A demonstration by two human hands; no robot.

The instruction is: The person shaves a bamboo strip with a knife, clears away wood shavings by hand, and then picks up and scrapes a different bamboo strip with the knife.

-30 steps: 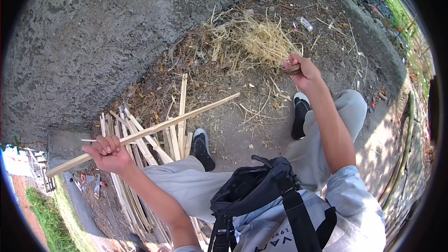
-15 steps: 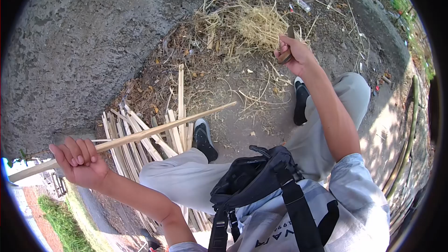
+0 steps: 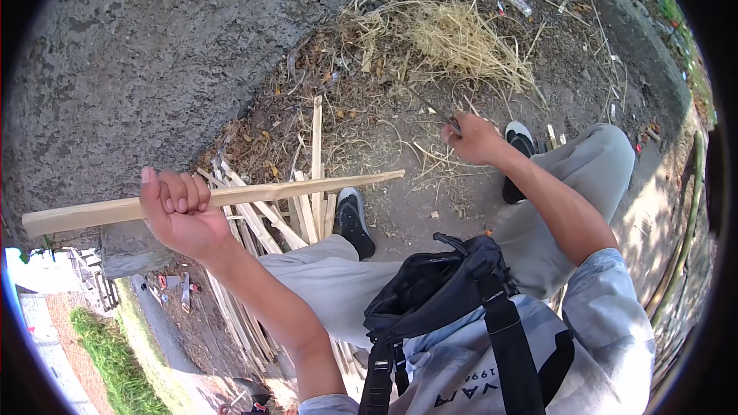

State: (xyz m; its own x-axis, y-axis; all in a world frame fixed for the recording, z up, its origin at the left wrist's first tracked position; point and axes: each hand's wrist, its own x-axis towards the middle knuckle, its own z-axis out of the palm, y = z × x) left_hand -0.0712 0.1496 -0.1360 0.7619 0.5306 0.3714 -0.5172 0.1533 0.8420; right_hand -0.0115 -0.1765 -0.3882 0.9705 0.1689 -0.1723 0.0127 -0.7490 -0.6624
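Observation:
My left hand point(image 3: 184, 219) is wrapped around a long pale wooden strip point(image 3: 307, 186), nearer its thick end. The strip lies almost level across the view, its thin tip pointing right between my feet. My right hand point(image 3: 475, 140) is closed on the handle of a knife point(image 3: 437, 111), whose dark narrow blade points up and left, seen nearly edge-on. Blade and strip are apart. Below the strip, by my shoe, lies a pile of similar split strips point(image 3: 261, 232). Fine pale shavings point(image 3: 461, 38) are heaped on the ground beyond the knife.
A rough grey concrete slab point(image 3: 169, 54) fills the upper left. A black bag point(image 3: 430, 284) hangs at my front. My shoes point(image 3: 354, 223) stand apart on dirt scattered with leaves and scraps. A clear plastic bottle point(image 3: 520, 4) lies beyond the shavings; long poles point(image 3: 680, 238) lie at right.
My right hand has come down toward me with the knife, its blade now pointing left. My left hand has risen and moved right, turning the strip closer to level.

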